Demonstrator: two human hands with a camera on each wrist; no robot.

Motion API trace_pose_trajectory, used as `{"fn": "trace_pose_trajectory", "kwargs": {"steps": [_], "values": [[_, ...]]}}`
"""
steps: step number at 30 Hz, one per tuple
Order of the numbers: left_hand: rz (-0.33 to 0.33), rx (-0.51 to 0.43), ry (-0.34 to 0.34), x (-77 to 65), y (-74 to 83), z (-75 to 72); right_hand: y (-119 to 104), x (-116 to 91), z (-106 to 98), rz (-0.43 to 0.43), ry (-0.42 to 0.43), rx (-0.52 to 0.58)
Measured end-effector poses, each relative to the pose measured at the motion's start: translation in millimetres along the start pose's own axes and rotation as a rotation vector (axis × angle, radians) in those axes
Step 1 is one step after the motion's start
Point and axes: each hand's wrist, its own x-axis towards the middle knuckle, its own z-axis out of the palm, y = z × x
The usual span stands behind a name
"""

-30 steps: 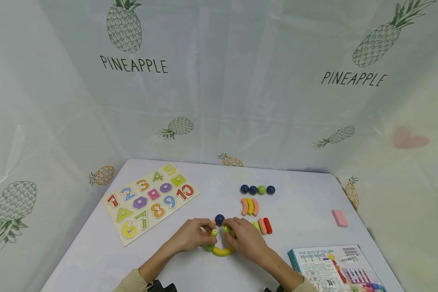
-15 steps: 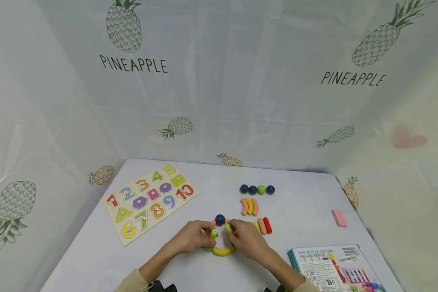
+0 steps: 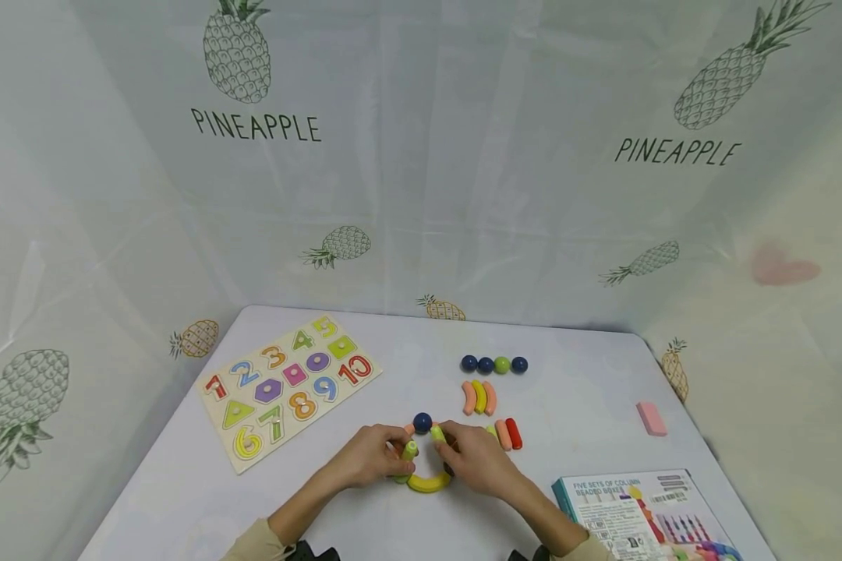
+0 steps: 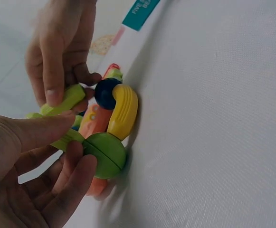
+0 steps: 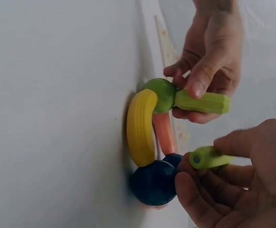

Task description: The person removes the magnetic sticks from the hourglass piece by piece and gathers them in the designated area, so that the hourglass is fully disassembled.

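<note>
My left hand pinches an upright light-green ridged stick, whose lower end meets a green ball. Between finger and thumb of my right hand is a second light-green stick, held close above a dark blue ball. A yellow curved piece joins the green ball to that blue ball, forming the near side of a ring on the table. Another blue ball sits at the ring's far side between orange-pink pieces, partly hidden by my hands.
A number puzzle board lies at the left. Behind my right hand are a row of balls, some curved pieces and short sticks. At the right are a pink block and a box.
My right hand has shifted slightly right and nearer to me, baring more of the far blue ball. The stick it holds shows more upright. My left hand has hardly moved.
</note>
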Motion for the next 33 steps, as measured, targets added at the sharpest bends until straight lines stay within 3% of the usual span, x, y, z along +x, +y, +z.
{"fn": "trace_pose_trajectory", "kwargs": {"steps": [5,11,15,21,33], "values": [[0.005,-0.012,-0.006,-0.3,-1.7,0.2,4.0,2.8,-10.6,0.016,-0.004,0.107],[0.003,0.0,-0.007,-0.5,-2.9,-0.6,22.3,13.0,-41.1,0.145,0.178,0.127],[-0.006,-0.007,-0.009,-1.6,-2.2,-1.3,44.9,19.8,-61.9,0.249,0.238,0.098],[-0.015,-0.017,-0.016,-2.2,-2.0,-1.1,75.5,25.2,-78.1,0.353,0.215,0.101],[-0.012,-0.055,-0.037,-3.6,-5.6,-2.1,108.3,35.0,-76.2,0.438,0.145,0.059]]}}
